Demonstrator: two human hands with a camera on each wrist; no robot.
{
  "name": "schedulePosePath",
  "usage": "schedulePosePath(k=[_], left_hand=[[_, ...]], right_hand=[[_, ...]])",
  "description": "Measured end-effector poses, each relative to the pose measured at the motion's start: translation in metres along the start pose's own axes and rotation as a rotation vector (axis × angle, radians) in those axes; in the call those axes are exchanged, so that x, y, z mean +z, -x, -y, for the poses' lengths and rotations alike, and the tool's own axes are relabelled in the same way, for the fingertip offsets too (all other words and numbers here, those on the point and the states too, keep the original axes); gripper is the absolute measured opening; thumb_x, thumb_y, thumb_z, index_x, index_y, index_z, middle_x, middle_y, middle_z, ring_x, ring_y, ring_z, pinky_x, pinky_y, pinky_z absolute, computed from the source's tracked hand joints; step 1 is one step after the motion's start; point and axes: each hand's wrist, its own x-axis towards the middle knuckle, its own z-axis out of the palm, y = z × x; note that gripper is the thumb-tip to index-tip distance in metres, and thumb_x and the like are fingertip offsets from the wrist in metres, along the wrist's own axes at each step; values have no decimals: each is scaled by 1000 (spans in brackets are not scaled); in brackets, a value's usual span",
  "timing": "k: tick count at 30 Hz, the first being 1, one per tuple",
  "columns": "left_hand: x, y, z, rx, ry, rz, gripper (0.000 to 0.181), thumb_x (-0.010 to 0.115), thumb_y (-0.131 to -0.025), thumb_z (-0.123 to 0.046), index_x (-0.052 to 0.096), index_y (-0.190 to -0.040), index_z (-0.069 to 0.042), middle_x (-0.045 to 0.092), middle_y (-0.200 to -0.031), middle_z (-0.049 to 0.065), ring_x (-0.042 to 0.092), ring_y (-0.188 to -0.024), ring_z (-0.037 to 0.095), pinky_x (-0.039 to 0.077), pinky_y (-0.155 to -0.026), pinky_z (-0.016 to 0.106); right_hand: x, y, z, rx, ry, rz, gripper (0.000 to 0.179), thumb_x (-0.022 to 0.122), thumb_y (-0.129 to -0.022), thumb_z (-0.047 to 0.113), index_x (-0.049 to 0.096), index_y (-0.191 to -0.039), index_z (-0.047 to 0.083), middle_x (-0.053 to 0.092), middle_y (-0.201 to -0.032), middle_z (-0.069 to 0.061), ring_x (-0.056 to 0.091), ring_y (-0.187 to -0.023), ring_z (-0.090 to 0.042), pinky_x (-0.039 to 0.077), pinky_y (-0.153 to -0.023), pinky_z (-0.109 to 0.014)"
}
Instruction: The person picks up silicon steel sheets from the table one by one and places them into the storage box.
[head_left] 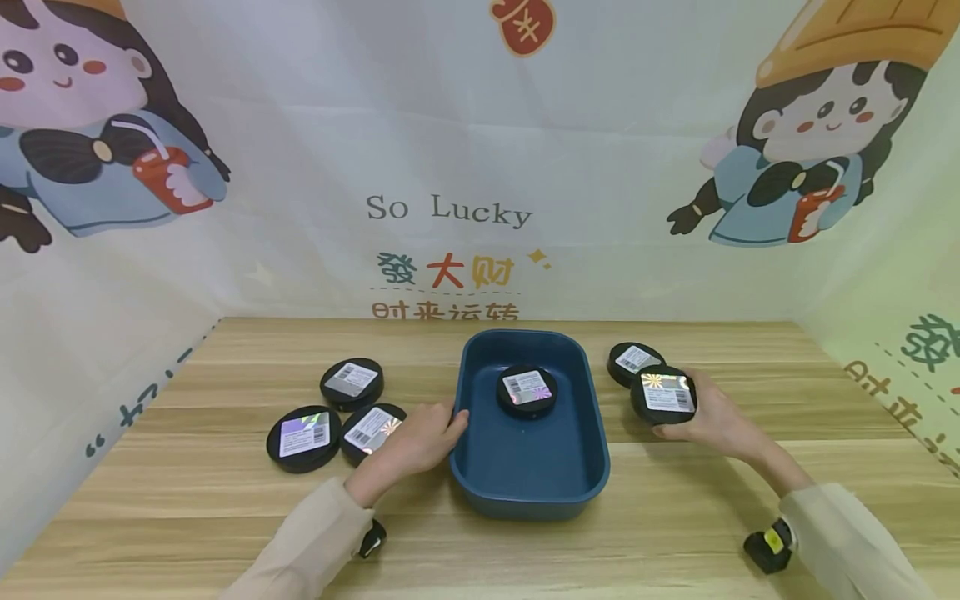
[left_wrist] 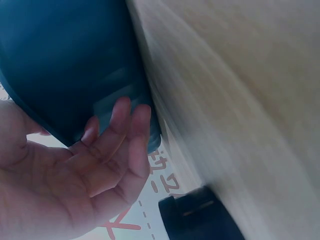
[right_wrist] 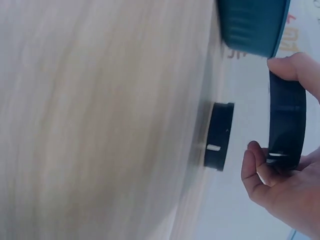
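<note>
My left hand (head_left: 425, 435) grips the left rim of a dark blue rectangular bin (head_left: 531, 502). Seen from the left wrist, the fingers (left_wrist: 119, 125) lie along the bin's outer wall, with the thumb at its rim. One flat round black container (head_left: 527, 408) with a white label lies inside the bin. To the right, my right hand (head_left: 712, 414) holds another round black container (head_left: 664, 395) by its sides, label facing up. In the right wrist view this held container (right_wrist: 287, 120) is off the table, apart from a second one (right_wrist: 219, 136) standing on the wood.
Left of the bin, three more round black containers (head_left: 303, 439) lie close together on the wooden table (head_left: 660, 542); my left hand partly covers one. Another container (head_left: 628, 360) sits behind the held one. A printed cloth (head_left: 600, 208) hangs behind and along the sides.
</note>
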Motion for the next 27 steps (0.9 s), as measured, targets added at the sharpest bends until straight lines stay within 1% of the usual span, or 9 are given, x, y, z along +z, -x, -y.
schedulePosePath(k=[4,10,14,17,22,24,27], left_hand=[[-1,0,-1,-2,7,1,21,43,-91,-14,56,-79,-1,55,-71,11,51,-65,22,42,-62,37],[-1,0,-1,-1,8,0,22,43,-91,-14,55,-78,-1,54,-70,10,50,-64,22,42,-61,36],[0,0,0,3,19,-1,21,43,-91,-13,54,-77,-2,52,-68,9,49,-63,21,41,-60,35],[0,0,0,5,29,1,20,43,-91,-13,54,-79,-2,52,-68,9,49,-64,21,41,-61,35],[0,0,0,-2,30,12,20,42,-92,-13,55,-82,-1,52,-69,8,49,-65,20,41,-61,34],[-1,0,-1,-5,29,13,20,42,-92,-13,55,-82,-1,52,-69,9,49,-64,20,41,-61,34],[-1,0,-1,-4,29,11,20,43,-91,-13,55,-81,-1,53,-70,9,49,-64,21,41,-61,34]], right_hand=[[-1,2,6,-31,-18,-38,87,78,-60,20,30,-125,-11,44,-114,-32,47,-99,-42,37,-81,-54],[-2,7,14,11,-53,-39,91,78,-63,22,24,-129,-10,42,-115,-33,45,-102,-43,35,-83,-53],[-2,10,19,16,-65,-48,93,78,-63,23,22,-129,-11,42,-115,-33,45,-102,-43,35,-83,-52],[-2,12,23,-8,-67,-60,91,79,-62,22,25,-128,-10,43,-115,-31,45,-102,-42,36,-83,-52],[1,15,29,-78,-58,-76,86,80,-59,20,32,-126,-7,42,-118,-27,44,-104,-41,36,-83,-54],[1,16,30,-95,-55,-70,87,80,-59,20,32,-127,-5,40,-121,-27,42,-107,-42,34,-84,-57],[3,19,33,-98,-50,-61,90,80,-59,21,31,-130,-2,37,-125,-29,39,-110,-46,32,-85,-60]])
